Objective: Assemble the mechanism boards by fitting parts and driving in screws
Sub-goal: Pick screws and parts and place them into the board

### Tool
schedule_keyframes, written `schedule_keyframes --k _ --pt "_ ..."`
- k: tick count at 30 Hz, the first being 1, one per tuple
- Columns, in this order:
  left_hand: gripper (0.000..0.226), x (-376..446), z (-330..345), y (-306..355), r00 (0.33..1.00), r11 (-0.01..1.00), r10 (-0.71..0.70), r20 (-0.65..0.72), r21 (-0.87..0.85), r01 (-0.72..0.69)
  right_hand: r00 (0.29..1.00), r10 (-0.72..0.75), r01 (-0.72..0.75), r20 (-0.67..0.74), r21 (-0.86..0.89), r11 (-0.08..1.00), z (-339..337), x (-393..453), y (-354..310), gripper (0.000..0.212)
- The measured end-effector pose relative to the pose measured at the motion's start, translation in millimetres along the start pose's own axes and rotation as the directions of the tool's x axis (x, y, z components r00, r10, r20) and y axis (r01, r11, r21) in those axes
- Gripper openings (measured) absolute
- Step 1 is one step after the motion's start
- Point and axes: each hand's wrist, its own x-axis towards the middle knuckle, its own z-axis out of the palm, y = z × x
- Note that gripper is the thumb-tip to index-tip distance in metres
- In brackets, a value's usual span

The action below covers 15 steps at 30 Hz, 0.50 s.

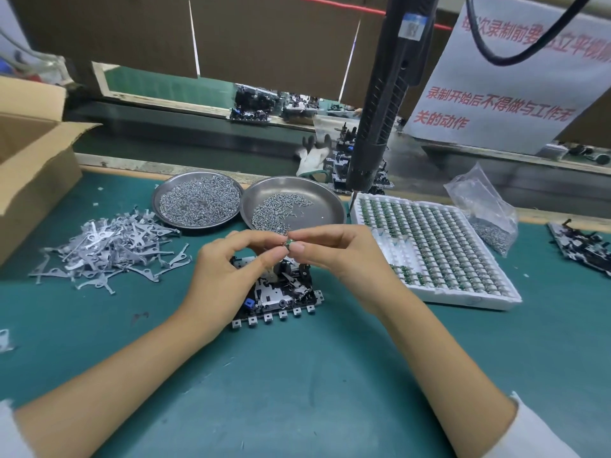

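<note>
Currently the step in hand appears to be part preparation: a small green component (pixel 287 243) is held above the mechanism board (pixel 277 292), not yet fitted. The left hand (pixel 231 272) and the right hand (pixel 330 252) meet at the component, each pinching it between thumb and forefinger; the grip is narrow and closed on the part. Whether a screw is also held there cannot be told.

The mechanism board lies flat on the green bench mat (pixel 297 375), directly below the hands and partly hidden by them. A row of small square metal tabs runs along its near edge.

Supply items are arranged around it:
- White tray of green components (pixel 463 246), just right of the board, with some near-left cells vacant.
- Two round metal dishes of screws, left dish (pixel 196 200) and right dish (pixel 294 203), behind the hands.
- Pile of stamped metal levers (pixel 109 249), to the left.
- Suspended electric screwdriver (pixel 383 110), hanging above the tray's far-left corner, untouched.
- Bag of screws (pixel 489 219), beyond the tray.

The next move likely calls for orienting the component correctly, lowering it onto its seat on the board, then taking a screw and reaching for the screwdriver.
</note>
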Motion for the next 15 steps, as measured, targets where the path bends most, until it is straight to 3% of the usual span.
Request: schedule_keyframes --k 15 --pt "0.020 -1.3 2.1 6.5 0.999 0.999 0.023 -0.027 -0.038 -0.024 1.000 -0.006 0.006 -0.005 -0.012 1.000 -2.8 1.3 3.3 0.016"
